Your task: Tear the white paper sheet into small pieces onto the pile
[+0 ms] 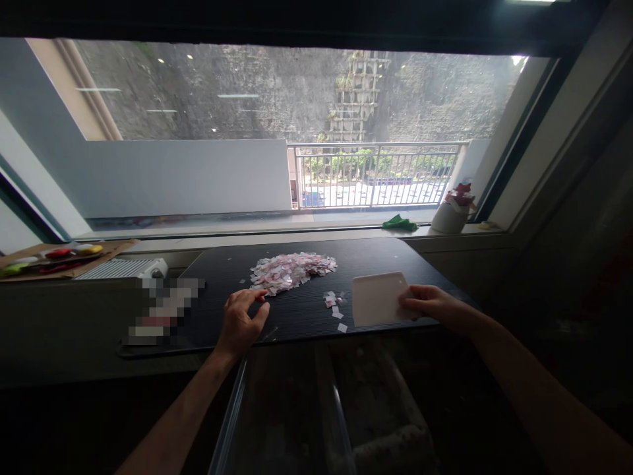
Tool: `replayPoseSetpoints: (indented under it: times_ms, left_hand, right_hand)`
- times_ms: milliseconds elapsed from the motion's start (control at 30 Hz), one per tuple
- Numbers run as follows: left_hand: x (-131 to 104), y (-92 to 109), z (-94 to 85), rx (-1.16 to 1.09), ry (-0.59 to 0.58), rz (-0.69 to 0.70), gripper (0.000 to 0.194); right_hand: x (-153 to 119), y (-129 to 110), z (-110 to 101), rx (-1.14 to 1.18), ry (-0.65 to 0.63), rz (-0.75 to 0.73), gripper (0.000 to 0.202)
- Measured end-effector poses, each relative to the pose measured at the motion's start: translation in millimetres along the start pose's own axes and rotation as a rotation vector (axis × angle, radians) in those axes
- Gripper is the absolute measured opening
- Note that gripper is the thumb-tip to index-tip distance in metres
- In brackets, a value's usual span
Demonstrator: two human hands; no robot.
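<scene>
A heap of small pale pink and white square pieces [289, 272] lies on the dark tabletop [363, 254]. My left hand [243, 320] is at the heap's near left edge, thumb and fingers apart, holding nothing. My right hand [432, 303] pinches the right edge of a flat white plastic board [376, 300], rounded at the corners and with a small hole near the top right. The board is tilted up at the table's near edge. Between the board and the heap lie several loose squares [336, 310]. Whether the board's lower edge touches the table, I cannot tell.
A clear-walled container [277, 402] sits below the table's front edge. To the left are a blurred-out item [165, 310], a white slatted unit [123, 269] and cardboard [30, 254]. A green cloth [399, 223] and a pale pot [449, 216] stand by the window.
</scene>
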State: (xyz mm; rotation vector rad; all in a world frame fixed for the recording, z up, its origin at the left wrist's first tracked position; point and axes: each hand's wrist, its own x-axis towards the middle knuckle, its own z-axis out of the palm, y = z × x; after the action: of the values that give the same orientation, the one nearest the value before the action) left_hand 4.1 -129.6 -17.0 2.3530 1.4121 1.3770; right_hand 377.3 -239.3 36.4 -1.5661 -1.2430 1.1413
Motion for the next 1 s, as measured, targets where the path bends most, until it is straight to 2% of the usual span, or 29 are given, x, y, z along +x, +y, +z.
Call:
replayPoseSetpoints:
  times_ms: [133, 300, 400, 533, 733, 933, 1000]
  left_hand:
    - [0, 0, -0.4, 0.004, 0.0, 0.004, 0.026]
    - [0, 1, -1.3, 0.012, -0.013, -0.004, 0.026]
    - [0, 1, -1.4, 0.009, -0.015, -0.016, 0.027]
    - [0, 1, -1.0, 0.007, -0.019, -0.013, 0.027]
    - [0, 2, -2.1, 0.015, -0.019, -0.018, 0.027]
    - [1, 3, -3.2, 0.009, -0.026, -0.008, 0.026]
    - [1, 2, -2.6, 0.004, -0.021, -0.01, 0.026]
  right_hand:
    - [13, 1, 13, -0.012, 0.036, -0.04, 0.036]
    - [23, 0, 25, -0.02, 0.007, -0.059, 0.033]
    - [24, 0, 19, -0.06, -0.027, -0.058, 0.032]
    - [25, 2, 10, -0.064, 0.005, -0.04, 0.033]
    - [26, 2, 17, -0.024, -0.03, 0.013, 0.032]
    - [12, -1, 7, -0.043, -0.122, 0.036, 0.03]
    - [9, -4, 3, -0.052, -0.109, 0.017, 0.031]
